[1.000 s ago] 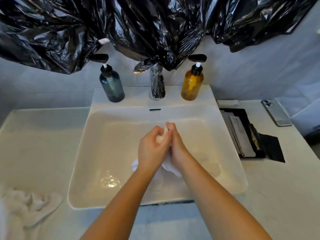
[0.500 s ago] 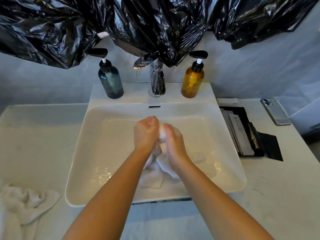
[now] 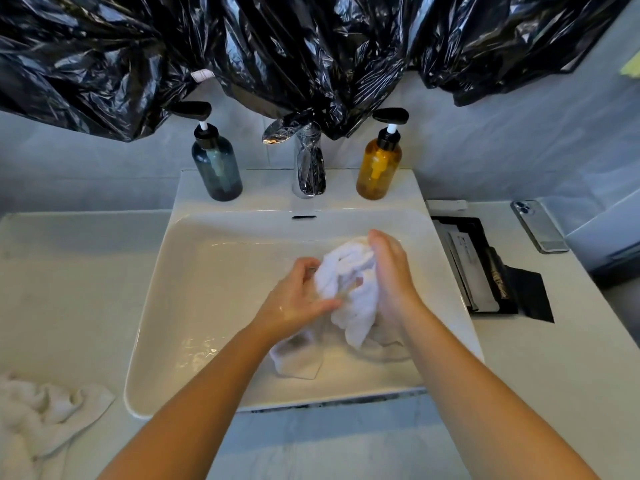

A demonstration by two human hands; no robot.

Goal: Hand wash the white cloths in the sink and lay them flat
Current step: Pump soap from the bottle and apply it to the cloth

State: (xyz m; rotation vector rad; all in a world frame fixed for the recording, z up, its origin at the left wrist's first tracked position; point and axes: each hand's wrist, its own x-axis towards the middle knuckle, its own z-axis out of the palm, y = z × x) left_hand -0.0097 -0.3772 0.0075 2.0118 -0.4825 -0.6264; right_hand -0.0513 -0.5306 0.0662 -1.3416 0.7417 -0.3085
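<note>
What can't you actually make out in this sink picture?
All in the head view:
- Sink drain: the white cloth, left hand and right hand cover the basin's middle.
- Crumpled cloth on the counter: cut off by the left and bottom edges.
- Wall behind the black plastic: covered.
- Print on the packets right of the sink: too small.
</note>
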